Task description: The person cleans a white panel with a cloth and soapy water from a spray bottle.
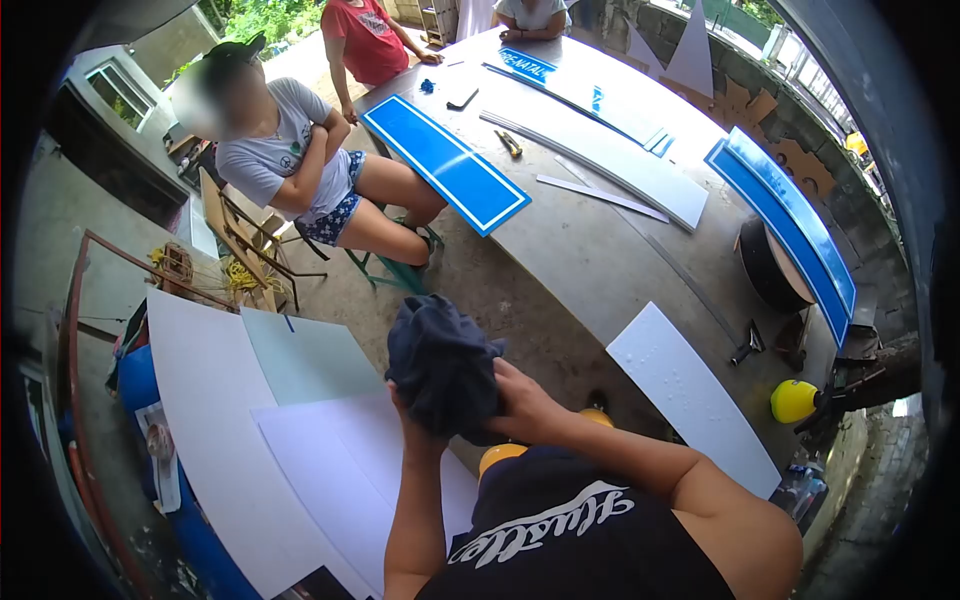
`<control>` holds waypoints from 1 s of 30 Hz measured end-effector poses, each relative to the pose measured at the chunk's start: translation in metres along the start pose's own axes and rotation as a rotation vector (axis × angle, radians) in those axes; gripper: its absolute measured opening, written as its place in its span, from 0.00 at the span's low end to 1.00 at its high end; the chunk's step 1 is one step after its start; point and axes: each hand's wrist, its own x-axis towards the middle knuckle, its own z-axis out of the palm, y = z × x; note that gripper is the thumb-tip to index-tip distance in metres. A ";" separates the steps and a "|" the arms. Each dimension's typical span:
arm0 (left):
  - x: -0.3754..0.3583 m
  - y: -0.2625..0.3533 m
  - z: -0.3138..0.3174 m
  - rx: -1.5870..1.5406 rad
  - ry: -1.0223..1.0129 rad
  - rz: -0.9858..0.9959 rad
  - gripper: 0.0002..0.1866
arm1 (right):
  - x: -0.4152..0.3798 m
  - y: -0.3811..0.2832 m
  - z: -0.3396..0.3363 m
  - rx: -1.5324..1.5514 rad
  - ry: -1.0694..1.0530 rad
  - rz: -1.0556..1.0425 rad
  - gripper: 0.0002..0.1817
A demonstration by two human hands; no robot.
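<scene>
A bunched dark navy cloth (440,365) is held up in front of my chest, between both hands. My left hand (412,425) grips it from the left and below, with most of its fingers hidden by the fabric. On the other side my right hand (525,403) is closed on the cloth's right edge. Below the cloth lie white sheets (330,470). To the right of my right hand, a white panel with water drops (690,390) rests along the table's near edge.
On the grey table (560,260) lie a blue sign panel (445,165), a yellow cutter (511,144), white strips (600,197) and stacked white panels (610,170). More blue panels (790,225) lean over a round black-sided object (770,265). A seated person (300,150) is at the left; others stand beyond.
</scene>
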 end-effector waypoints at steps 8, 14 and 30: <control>-0.029 0.030 -0.048 0.493 0.236 0.281 0.22 | 0.029 0.013 0.081 0.096 -0.106 -0.149 0.41; -0.014 0.020 -0.075 0.520 0.258 0.342 0.23 | 0.053 0.040 0.107 -0.003 -0.235 -0.334 0.47; 0.081 -0.039 0.037 0.950 0.197 0.464 0.27 | 0.083 0.055 -0.020 0.415 0.186 0.032 0.31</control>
